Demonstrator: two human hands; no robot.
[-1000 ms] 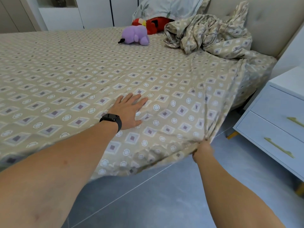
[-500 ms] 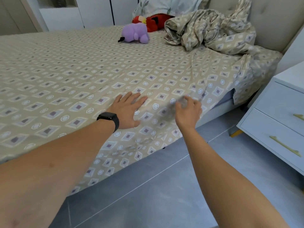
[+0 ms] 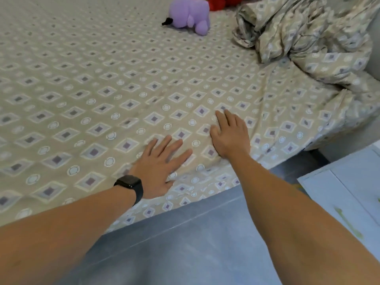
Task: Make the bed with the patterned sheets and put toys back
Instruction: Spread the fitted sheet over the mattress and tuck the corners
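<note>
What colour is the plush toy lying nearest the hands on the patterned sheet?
The plush toy is light purple, seen best in the head view.

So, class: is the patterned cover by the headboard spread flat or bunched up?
Bunched up. The patterned cover lies in a crumpled, creased heap beside the purple toy.

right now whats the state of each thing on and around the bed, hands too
patterned sheet: spread flat over the mattress, edge hanging over the near side
left hand: open, palm pressing the sheet
right hand: open, flat on the sheet
crumpled bedding: bunched in a heap at the head end
purple plush toy: lying on the sheet
red plush toy: behind the purple one, mostly cut off
</note>
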